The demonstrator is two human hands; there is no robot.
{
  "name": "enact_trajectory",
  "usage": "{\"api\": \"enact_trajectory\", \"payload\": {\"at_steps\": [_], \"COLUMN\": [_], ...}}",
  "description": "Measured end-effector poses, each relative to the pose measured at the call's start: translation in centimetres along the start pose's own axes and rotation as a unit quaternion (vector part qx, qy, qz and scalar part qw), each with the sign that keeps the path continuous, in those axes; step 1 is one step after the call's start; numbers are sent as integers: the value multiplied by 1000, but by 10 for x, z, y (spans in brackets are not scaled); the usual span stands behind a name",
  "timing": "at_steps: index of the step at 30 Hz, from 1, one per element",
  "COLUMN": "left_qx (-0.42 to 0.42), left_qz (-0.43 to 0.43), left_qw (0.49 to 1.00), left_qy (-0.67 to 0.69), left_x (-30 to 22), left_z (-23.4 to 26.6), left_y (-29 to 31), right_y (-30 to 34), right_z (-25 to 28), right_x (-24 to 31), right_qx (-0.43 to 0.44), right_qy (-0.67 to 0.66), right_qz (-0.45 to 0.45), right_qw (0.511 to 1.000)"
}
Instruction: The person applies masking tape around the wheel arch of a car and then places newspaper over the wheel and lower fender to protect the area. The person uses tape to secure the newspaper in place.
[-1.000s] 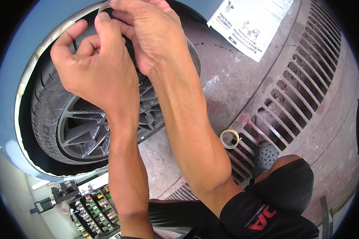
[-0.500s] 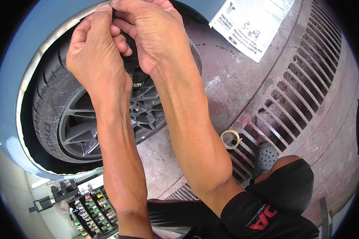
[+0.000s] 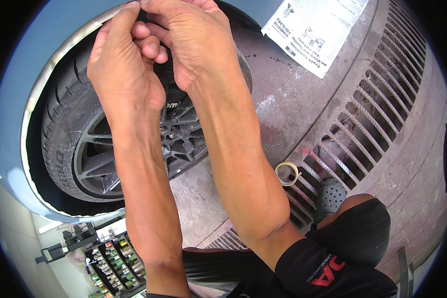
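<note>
Both my hands are raised to the blue car's wheel arch, over a black alloy wheel [image 3: 97,171] with a dark tyre [image 3: 59,144]. A pale strip of masking tape [image 3: 31,111] runs along the arch lip. My left hand [image 3: 124,74] pinches the taped lip at the top, thumb on the outside and other fingers curled inward. Right beside it, my right hand [image 3: 196,44] has its thumb and fingers closed at the same edge. The fingertips of both meet near the upper picture border, so the exact spot under them is partly hidden.
A newspaper sheet [image 3: 310,37] lies on the stained floor. Beyond it curves a drain grate [image 3: 365,119] of ribbed bars. A roll of masking tape [image 3: 295,174] rests at the grate by my grey clog [image 3: 331,196]. At lower left stands a rack of small containers [image 3: 115,263].
My left hand has turned slightly, its fingers curling further in, and its forearm has shifted a little left. The right hand has barely moved along the arch.
</note>
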State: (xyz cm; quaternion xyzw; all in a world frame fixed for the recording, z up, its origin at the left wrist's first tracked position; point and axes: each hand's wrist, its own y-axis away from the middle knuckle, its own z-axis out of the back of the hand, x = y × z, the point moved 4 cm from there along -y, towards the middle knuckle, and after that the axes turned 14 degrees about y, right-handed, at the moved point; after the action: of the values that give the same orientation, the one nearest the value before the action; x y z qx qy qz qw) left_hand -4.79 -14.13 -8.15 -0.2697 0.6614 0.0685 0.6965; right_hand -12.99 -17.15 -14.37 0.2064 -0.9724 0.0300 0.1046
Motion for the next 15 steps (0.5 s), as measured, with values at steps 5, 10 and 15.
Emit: {"api": "enact_trajectory", "payload": {"at_steps": [5,10,15], "left_qx": [19,11,1], "left_qz": [5,1,-18], "left_qw": [1000,1000,1000], "left_qy": [6,7,2], "left_x": [0,1,1], "left_z": [-1,-2,-2], "left_y": [-4,-4,-3], "right_y": [-8,-21,-7], "right_z": [0,3,-3], "right_x": [-6,-20,-2], "right_qx": [16,8,-34], "right_qy": [-3,2,38], "right_qz": [11,14,-24], "right_qw": [1000,1000,998]}}
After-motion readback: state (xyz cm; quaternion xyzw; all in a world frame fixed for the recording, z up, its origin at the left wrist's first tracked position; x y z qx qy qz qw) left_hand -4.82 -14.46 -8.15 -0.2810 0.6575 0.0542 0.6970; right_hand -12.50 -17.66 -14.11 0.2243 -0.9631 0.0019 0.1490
